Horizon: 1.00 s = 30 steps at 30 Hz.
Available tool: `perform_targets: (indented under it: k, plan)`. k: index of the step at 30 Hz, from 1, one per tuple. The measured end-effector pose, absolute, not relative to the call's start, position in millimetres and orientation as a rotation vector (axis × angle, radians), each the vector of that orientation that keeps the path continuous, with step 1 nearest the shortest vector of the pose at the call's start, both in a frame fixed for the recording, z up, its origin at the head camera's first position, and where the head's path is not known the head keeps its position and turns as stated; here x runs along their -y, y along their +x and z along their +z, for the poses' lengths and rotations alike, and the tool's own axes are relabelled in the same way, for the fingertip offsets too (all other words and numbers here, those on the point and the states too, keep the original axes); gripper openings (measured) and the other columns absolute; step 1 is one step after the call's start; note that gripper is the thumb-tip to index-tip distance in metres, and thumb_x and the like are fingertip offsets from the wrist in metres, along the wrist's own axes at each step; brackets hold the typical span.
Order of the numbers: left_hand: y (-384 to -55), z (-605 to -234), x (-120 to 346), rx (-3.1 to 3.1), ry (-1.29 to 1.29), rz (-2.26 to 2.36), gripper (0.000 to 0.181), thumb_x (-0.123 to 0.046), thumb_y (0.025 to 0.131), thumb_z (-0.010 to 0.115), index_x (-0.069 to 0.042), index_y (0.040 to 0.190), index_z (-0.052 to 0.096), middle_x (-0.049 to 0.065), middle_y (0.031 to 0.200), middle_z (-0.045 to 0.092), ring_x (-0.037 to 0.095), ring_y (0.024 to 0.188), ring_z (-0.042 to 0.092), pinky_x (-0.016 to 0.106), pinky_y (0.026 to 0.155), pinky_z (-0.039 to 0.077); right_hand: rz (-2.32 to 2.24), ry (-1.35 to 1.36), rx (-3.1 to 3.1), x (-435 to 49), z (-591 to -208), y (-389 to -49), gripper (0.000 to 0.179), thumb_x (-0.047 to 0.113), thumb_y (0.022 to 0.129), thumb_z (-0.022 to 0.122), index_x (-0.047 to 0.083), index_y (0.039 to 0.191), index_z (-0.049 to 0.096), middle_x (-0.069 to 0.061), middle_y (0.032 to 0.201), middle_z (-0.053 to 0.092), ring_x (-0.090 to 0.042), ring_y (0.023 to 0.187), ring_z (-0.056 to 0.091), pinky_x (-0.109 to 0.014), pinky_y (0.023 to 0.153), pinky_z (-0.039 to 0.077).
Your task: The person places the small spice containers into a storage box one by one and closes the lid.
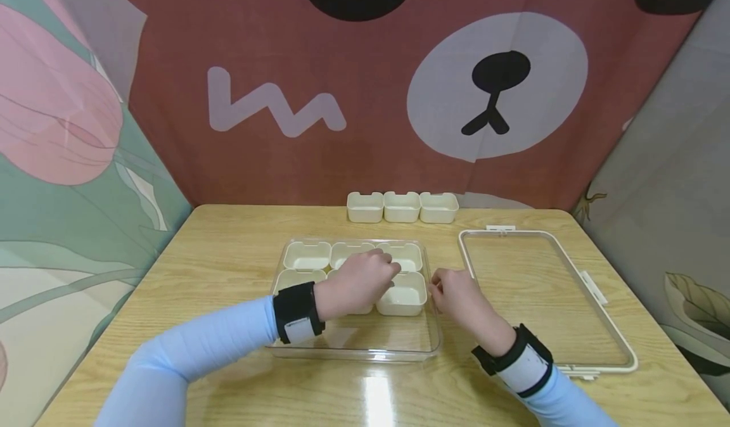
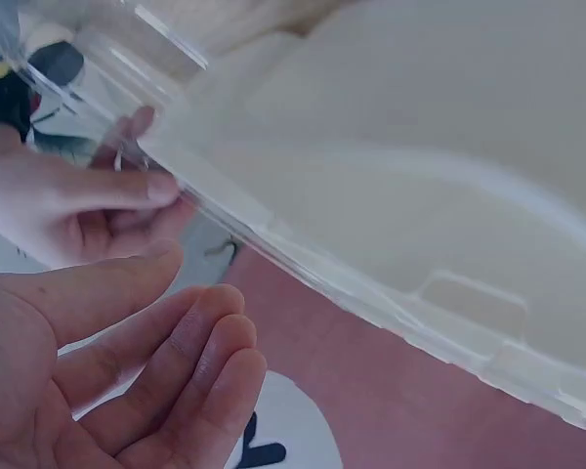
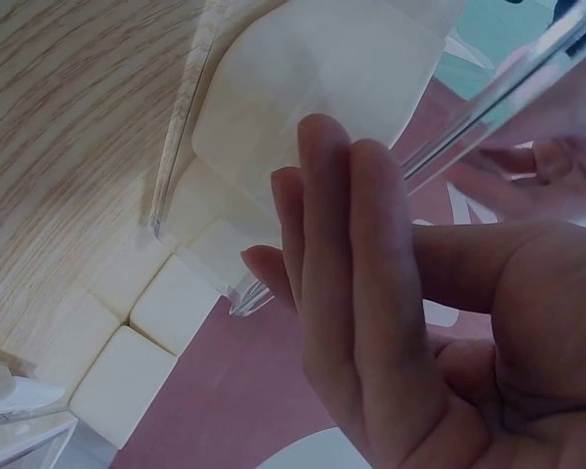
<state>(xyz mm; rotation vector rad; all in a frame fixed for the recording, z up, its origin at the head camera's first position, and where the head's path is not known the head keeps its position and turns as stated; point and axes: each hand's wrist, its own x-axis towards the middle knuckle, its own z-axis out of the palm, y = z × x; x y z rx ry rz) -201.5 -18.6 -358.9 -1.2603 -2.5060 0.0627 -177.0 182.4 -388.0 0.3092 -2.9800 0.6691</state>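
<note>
A clear plastic bin stands mid-table with several cream cups in two rows inside it. My left hand is over the bin, hiding part of the middle cups. In the left wrist view, that hand has loosely bent fingers with nothing between them. Just outside the bin's right wall is my right hand, near the front right cup. The right wrist view shows its fingers fairly straight and close to the clear wall; whether they touch it is unclear.
Three more cream cups stand in a row at the table's back edge. To the right lies a clear lid with a white rim and side clips. A printed cloth hangs behind the table.
</note>
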Motion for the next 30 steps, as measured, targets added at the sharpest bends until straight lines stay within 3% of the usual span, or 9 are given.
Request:
perform_targets:
  k: [10, 17, 30]
  plan:
    - [-235, -350, 21, 2.561, -1.148, 0.008, 0.017, -0.014, 0.078, 0.075, -0.01, 0.094, 0.069, 0.005, 0.084, 0.064, 0.018, 0.078, 0.062, 0.026, 0.062, 0.054, 0.672, 0.293, 2.989, -182, -389, -177, 0.008, 0.005, 0.086, 0.063, -0.001, 0.082, 0.066, -0.003, 0.06, 0.06, -0.008, 0.049, 0.053, -0.02, 0.045, 0.043]
    - [-262, -353, 25, 2.624, -1.06, -0.022, 0.018, -0.002, 0.082, 0.066, -0.009, 0.097, 0.07, 0.009, 0.089, 0.064, 0.023, 0.083, 0.062, 0.031, 0.059, 0.055, 0.652, 0.299, 2.972, -182, -390, -176, 0.007, 0.004, 0.085, 0.064, -0.001, 0.081, 0.066, -0.004, 0.061, 0.061, -0.008, 0.049, 0.053, -0.02, 0.045, 0.043]
    - [-304, -352, 24, 2.655, -0.926, 0.045, 0.018, 0.002, 0.083, 0.061, -0.007, 0.095, 0.071, 0.011, 0.084, 0.065, 0.022, 0.077, 0.06, 0.034, 0.059, 0.054, 0.664, 0.29, 2.966, -181, -391, -176, 0.007, 0.004, 0.085, 0.064, 0.0, 0.08, 0.066, -0.002, 0.059, 0.06, -0.007, 0.048, 0.052, -0.019, 0.044, 0.041]
